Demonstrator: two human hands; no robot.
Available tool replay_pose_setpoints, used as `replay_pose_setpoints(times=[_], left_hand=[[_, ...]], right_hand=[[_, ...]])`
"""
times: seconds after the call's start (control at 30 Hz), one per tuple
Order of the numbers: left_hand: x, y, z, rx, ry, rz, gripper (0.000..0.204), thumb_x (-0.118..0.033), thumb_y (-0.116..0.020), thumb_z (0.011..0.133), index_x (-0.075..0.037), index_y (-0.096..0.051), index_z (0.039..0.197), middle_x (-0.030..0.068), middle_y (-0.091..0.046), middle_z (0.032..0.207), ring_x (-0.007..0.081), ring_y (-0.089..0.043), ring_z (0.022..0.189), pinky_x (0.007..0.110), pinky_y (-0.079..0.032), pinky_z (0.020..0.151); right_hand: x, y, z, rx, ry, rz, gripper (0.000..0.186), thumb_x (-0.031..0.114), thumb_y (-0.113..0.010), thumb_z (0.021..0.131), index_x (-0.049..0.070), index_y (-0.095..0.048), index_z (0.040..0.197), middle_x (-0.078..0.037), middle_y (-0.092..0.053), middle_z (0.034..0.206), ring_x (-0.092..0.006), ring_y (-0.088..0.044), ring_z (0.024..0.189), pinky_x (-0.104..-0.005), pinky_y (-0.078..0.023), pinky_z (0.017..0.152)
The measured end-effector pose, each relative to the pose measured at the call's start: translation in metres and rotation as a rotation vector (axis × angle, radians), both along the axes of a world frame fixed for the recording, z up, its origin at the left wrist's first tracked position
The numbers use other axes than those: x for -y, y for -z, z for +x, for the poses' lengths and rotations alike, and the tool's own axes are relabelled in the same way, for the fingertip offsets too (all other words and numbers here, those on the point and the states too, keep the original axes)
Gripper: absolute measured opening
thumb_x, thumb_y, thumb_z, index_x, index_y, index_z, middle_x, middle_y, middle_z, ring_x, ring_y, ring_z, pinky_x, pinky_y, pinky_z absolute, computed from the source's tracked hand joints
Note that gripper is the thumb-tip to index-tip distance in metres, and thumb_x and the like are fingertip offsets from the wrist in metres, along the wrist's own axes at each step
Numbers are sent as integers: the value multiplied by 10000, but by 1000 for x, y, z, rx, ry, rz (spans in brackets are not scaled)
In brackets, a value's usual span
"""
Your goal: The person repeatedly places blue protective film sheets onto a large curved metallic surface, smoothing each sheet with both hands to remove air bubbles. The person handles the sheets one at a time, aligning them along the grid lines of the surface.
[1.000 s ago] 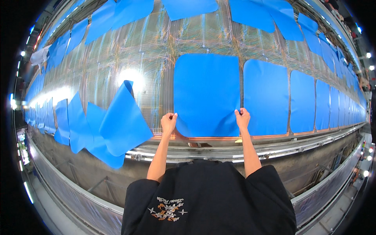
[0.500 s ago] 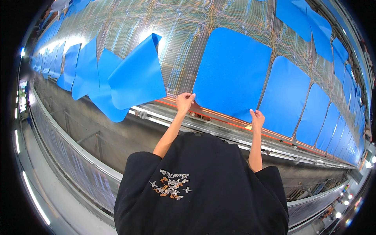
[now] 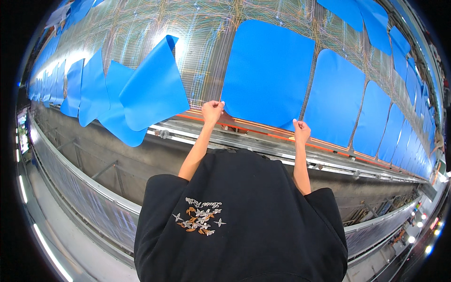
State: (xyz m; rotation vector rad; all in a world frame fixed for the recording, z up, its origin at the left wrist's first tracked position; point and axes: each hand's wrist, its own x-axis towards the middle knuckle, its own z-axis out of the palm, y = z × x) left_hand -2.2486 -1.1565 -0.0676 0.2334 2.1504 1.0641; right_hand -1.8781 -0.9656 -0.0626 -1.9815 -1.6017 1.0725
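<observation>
Left hand [image 3: 212, 112] and right hand [image 3: 301, 131] pinch the blue sheet's [image 3: 270, 70] near corners; a curled blue sheet [image 3: 152, 91] lies left of it.

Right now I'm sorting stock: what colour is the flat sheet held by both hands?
Plain blue sheet, clearest in the head view.

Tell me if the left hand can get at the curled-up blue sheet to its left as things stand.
Probably yes, once freed: the left hand grips the near edge of the flat blue sheet. The curled blue sheet lies just left along the same edge, with nothing between.
</observation>
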Motion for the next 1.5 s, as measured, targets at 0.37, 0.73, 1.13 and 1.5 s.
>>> replay_pose_setpoints(times=[0.37, 0.73, 1.13, 1.5], left_hand=[[-14, -42, 16, -387, 168, -247, 337, -238, -753, 907, -22, -622, 1130, 137, -724, 891, 333, -713, 860, 393, -550, 788], [-101, -31, 56, -773, 1108, 120, 659, -391, -443, 1078, -13, -337, 1607, 154, -281, 1700, 360, -207, 1586, 579, -104, 1277], [-342, 11, -69, -1069, 713, 171, 592, -458, -525, 1036, -187, -499, 1561, 116, -404, 1653, 392, -317, 1539, 597, -153, 1256], [-348, 12, -87, -1055, 1009, 222, 685, -552, -471, 1043, -177, -405, 1612, 123, -320, 1695, 381, -227, 1579, 612, -119, 1261]], right_hand=[[5, -11, -7, 188, -30, 192, 373, 259, -811, 876, 30, -545, 1005, -119, -643, 923, -275, -621, 789, -398, -504, 745], [-8, -29, -122, 288, -1284, 404, 749, 492, -573, 998, 100, -388, 1609, -73, -331, 1692, -328, -264, 1568, -570, -182, 1261], [-283, 6, -249, 253, -1158, 724, 597, 476, -533, 1030, 273, -456, 1586, -33, -395, 1666, -310, -317, 1552, -606, -169, 1258], [-251, 14, -250, 301, -924, 661, 697, 493, -494, 1039, 93, -396, 1601, -133, -347, 1676, -398, -254, 1563, -629, -130, 1255]])
